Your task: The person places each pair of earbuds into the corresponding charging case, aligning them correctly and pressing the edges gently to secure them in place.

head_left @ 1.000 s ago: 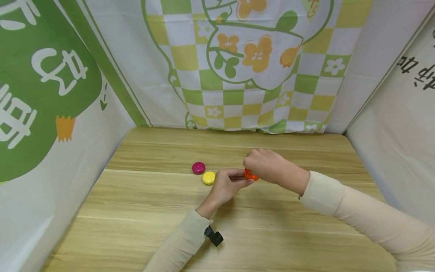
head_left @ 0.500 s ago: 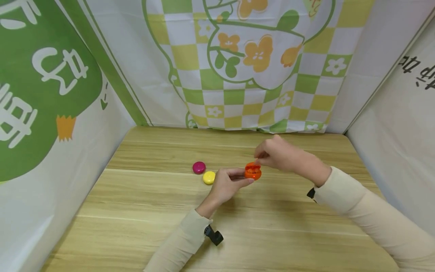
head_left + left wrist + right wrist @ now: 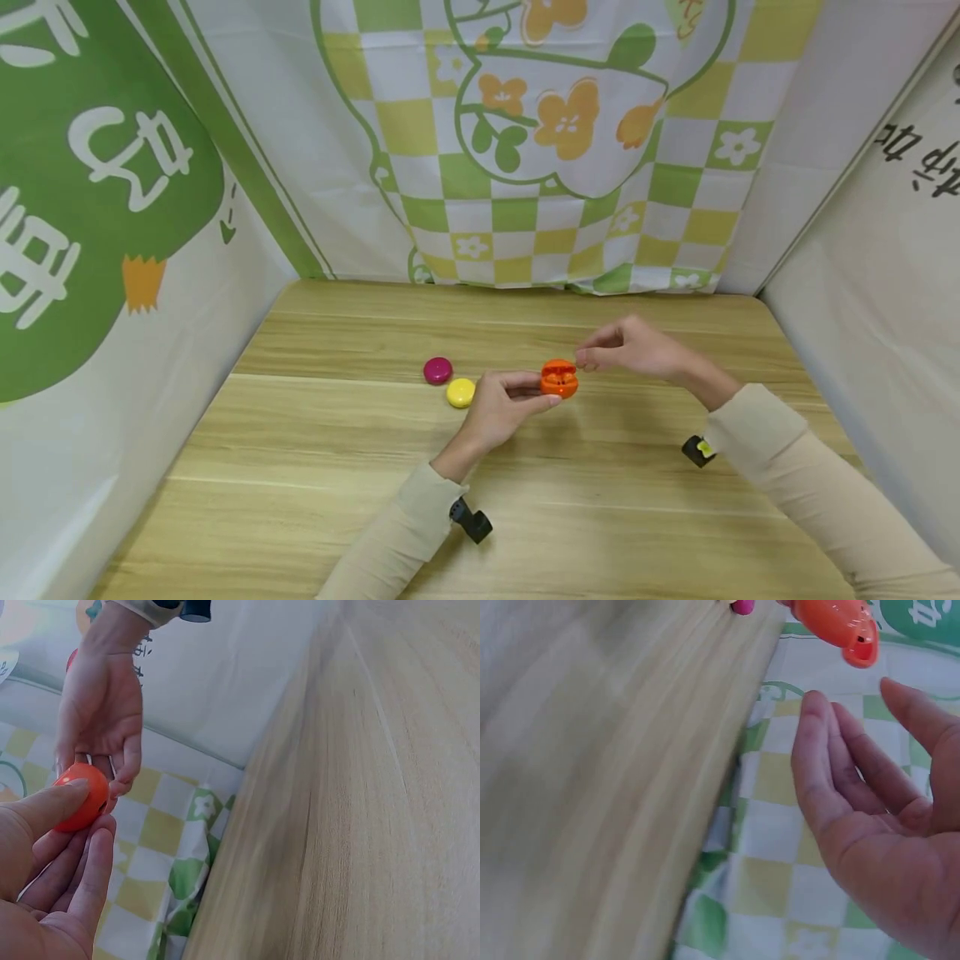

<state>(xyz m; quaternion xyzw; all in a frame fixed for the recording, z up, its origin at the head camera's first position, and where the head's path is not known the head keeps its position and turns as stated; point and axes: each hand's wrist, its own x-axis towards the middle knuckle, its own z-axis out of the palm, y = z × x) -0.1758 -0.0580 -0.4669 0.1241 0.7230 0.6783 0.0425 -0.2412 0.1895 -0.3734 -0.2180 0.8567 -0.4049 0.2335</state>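
Observation:
A small round orange earbud case [image 3: 559, 380] stands above the table with its lid up; small orange pieces with dark spots sit inside. My left hand [image 3: 501, 410] pinches it between the thumb and fingers. In the left wrist view, the thumb lies on the rounded shell of the case [image 3: 84, 801]. My right hand [image 3: 633, 348] is just right of the case, its fingertips near the raised lid. The right wrist view shows that hand [image 3: 885, 832] with thumb and bent fingers apart and nothing between them. There the case [image 3: 832, 621] hangs beyond the fingertips.
A magenta round case [image 3: 438, 371] and a yellow one [image 3: 461, 392] lie on the wooden table [image 3: 315, 467], left of my left hand. Printed cloth [image 3: 555, 208] hangs behind the table, with white and green sheets at the sides.
My right hand has drawn back to the right from over the orange case, uncovering it with its lid up. The left hand holds the case in the same place.

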